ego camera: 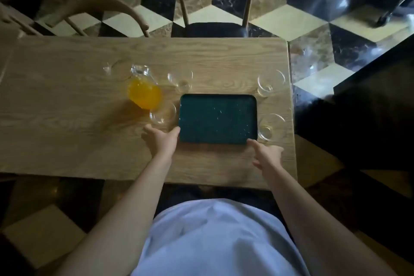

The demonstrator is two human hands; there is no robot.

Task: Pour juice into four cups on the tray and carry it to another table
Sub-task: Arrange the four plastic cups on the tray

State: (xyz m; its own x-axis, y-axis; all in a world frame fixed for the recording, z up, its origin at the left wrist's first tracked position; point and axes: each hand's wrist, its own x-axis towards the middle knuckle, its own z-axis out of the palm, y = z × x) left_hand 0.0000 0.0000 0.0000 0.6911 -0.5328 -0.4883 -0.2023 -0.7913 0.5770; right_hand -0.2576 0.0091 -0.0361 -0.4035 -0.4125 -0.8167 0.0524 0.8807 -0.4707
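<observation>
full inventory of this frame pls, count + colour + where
tray: 1, dark green, nothing on it, right half of table
cups: 4, clear glass, no juice in them, on the table at the tray's corners, none on the tray
jug: 1, clear, orange juice inside, left of tray
table: 1, light wood
chairs: 2, wooden, far side of table
floor: black, cream, brown cube-pattern tiles
left hand: open, at tray's near-left corner
right hand: open, at tray's near-right corner
</observation>
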